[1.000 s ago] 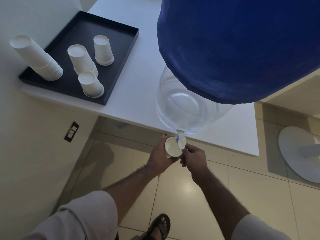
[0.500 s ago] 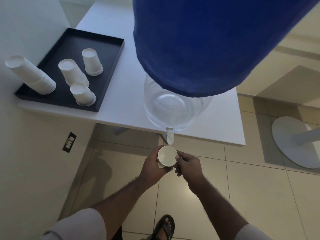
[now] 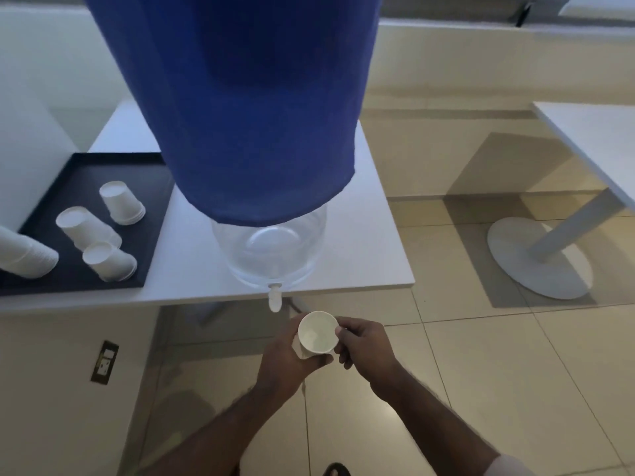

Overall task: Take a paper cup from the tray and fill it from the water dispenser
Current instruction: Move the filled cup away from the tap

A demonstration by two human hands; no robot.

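A white paper cup [image 3: 316, 332] sits upright in my left hand [image 3: 287, 360], which wraps its side from the left. My right hand [image 3: 364, 345] touches the cup's right rim with fingertips curled. The cup is below and slightly right of the dispenser's white tap [image 3: 274, 298], apart from it. The water dispenser [image 3: 271, 249] is a clear base under a bottle in a blue cover [image 3: 240, 97], standing at the white table's front edge. A black tray [image 3: 68, 187] on the left carries upside-down paper cups [image 3: 120, 202] and a leaning stack [image 3: 24, 257].
The white table [image 3: 371, 235] ends just behind the tap. A wall outlet [image 3: 104, 361] sits low on the left wall. Another table [image 3: 591, 139] with a round white foot [image 3: 536, 259] stands at right on the tiled floor. A sandalled foot [image 3: 336, 470] shows at the bottom.
The cup has come away from under the tap, moving down and right with both hands. My right hand has left the tap. The view has tilted up.
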